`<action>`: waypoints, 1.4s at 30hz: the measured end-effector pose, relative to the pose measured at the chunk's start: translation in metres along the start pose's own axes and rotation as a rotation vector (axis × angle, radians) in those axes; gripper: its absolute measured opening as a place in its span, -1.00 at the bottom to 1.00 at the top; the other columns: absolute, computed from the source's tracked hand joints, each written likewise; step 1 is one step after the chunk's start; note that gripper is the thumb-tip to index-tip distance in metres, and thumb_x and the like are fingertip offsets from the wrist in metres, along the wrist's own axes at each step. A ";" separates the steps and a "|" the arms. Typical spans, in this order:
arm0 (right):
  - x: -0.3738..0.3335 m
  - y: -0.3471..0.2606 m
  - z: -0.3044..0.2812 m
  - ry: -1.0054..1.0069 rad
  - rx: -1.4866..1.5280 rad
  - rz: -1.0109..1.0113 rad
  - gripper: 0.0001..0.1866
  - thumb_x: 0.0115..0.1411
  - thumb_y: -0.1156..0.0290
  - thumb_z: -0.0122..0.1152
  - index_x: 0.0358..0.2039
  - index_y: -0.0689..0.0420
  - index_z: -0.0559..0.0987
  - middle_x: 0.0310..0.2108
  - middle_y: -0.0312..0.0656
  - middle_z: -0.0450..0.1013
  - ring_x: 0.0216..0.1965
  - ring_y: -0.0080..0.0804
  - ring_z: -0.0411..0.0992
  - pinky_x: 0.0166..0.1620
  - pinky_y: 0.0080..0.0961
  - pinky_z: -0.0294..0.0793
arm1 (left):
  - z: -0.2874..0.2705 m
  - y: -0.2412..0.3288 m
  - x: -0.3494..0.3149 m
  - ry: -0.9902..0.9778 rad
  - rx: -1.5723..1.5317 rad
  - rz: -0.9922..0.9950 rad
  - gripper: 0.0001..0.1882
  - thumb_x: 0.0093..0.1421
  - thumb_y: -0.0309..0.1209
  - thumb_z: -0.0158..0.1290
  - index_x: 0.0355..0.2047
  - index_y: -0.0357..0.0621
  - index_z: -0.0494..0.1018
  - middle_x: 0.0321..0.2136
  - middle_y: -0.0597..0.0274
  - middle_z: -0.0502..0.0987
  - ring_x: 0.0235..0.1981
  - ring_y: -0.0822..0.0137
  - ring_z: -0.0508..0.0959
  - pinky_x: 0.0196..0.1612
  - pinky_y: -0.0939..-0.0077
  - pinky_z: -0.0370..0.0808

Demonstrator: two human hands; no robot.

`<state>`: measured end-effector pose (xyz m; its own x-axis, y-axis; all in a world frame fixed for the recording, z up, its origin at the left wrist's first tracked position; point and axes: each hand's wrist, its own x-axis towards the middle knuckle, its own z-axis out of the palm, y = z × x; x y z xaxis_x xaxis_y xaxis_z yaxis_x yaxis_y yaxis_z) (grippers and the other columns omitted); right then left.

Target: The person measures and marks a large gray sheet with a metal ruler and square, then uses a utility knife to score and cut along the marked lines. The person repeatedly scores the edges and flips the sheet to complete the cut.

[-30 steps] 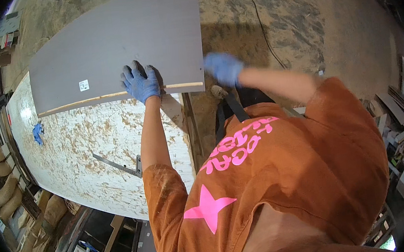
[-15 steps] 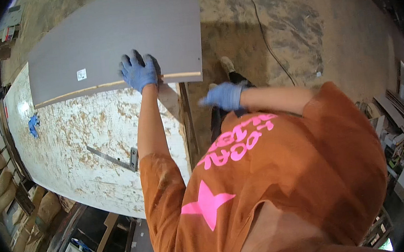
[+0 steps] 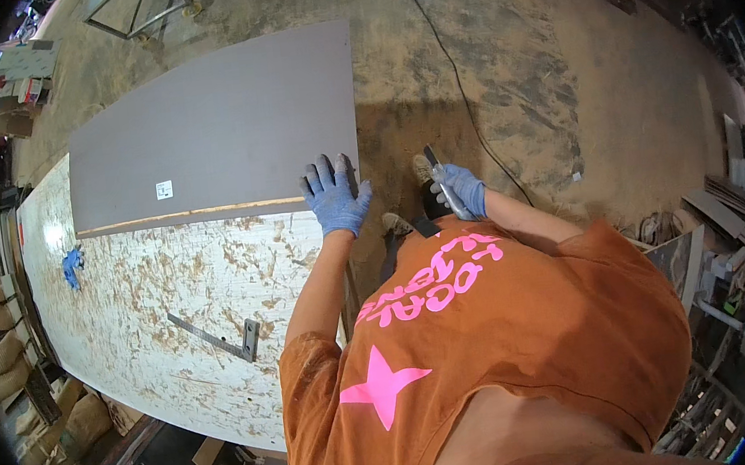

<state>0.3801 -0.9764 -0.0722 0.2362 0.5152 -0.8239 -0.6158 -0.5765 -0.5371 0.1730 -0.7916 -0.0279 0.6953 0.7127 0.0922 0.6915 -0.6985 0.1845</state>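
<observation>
A large grey panel [image 3: 225,121] with a white label lies over the far part of a scuffed white worktable [image 3: 187,279]. Its near edge shows a light wood-coloured strip. My left hand [image 3: 338,201], in a blue glove, rests with fingers spread on the panel's near right corner. In my right hand [image 3: 466,191], also gloved in blue, is a slim silvery hand tool [image 3: 452,199] with a black end, held close to my body; its exact kind is unclear. The fingers of this hand are closed around it.
An L-shaped metal square [image 3: 220,341] lies on the worktable, and a crumpled blue glove [image 3: 73,267] near its left end. A dark cable [image 3: 455,69] runs across the dusty floor. A metal frame on wheels [image 3: 141,16] stands beyond the panel. Stacked boards [image 3: 733,208] are at the right.
My left hand has shifted right along the panel's edge to its corner. My right hand, blurred before, now shows the slim tool in its grip. The whole view has tilted, showing more floor beyond.
</observation>
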 end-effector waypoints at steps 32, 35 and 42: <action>0.182 -0.344 -0.122 -0.198 -0.178 0.045 -0.56 0.23 -0.06 0.04 -0.10 0.03 0.42 -0.48 -0.21 0.48 -0.68 -0.40 0.35 -0.62 -0.44 0.36 | 0.046 0.045 0.320 0.156 0.110 -0.474 -0.45 0.15 0.04 -0.06 0.07 0.04 0.38 0.21 0.07 0.23 0.24 -0.09 0.15 0.29 0.01 0.01; 0.177 -0.361 -0.076 -0.177 -0.371 -0.203 -0.57 0.28 0.01 0.00 0.00 0.04 0.42 -0.43 -0.20 0.50 -0.65 -0.43 0.37 -0.58 -0.51 0.38 | 0.050 0.088 0.326 -0.036 0.165 -0.203 -0.49 0.16 0.03 -0.08 0.03 0.07 0.41 0.15 0.09 0.31 0.21 -0.02 0.23 0.29 0.05 0.04; 0.184 -0.369 -0.031 -0.261 -1.284 -0.928 -0.52 0.23 0.17 0.08 0.14 0.03 0.40 -0.13 -0.08 0.52 -0.12 -0.05 0.48 -0.09 -0.24 0.45 | 0.036 0.074 0.282 0.224 -0.298 -0.153 -0.65 0.19 -0.11 -0.02 -0.09 0.04 0.49 -0.04 0.19 0.51 0.03 0.10 0.44 0.19 0.12 0.22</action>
<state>0.6739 -0.6885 -0.0317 -0.0608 0.9849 -0.1624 0.7001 -0.0739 -0.7102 0.4278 -0.6445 -0.0233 0.5060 0.8266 0.2465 0.6737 -0.5572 0.4854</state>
